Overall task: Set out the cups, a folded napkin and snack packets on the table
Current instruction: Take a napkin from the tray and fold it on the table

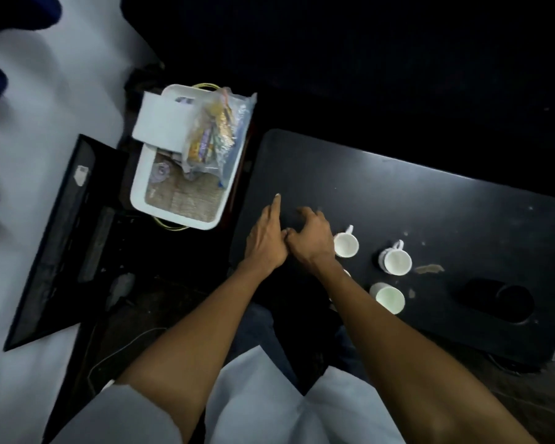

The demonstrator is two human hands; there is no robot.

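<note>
Table (382, 187): matte black top, rounded corners, pale scuffs and a tan smear toward the right edge. An oval recess is moulded into the top near the right end.

Cups: three white glazed cups w/ loop handles stand upright on the table, right of the hands. Cup 1 (345, 244) sits just beside the right hand; cup 2 (396, 259) is further right; cup 3 (388, 297) is nearer the person, close to the right forearm. A white sliver at the forearm's edge may be a fourth cup; cannot tell.

Left hand (265, 241): over the table's left part, index finger extended straight, other fingers loosely bent, holding nothing visible.

Right hand (311, 237): fingers curled downward onto the tabletop, thumb side touching the left hand. Whether it grips anything cannot be told; area is dark.

Tray (138, 193): white plastic, rectangular w/ rounded rim, left of the table on a lower dark surface. A woven tan mat lines its base. Folded white napkin (162, 123) lies across its far end. Clear crinkled plastic bag of snack packets (212, 136), yellow and purple wrappers inside, rests beside the napkin, in the tray.
</note>
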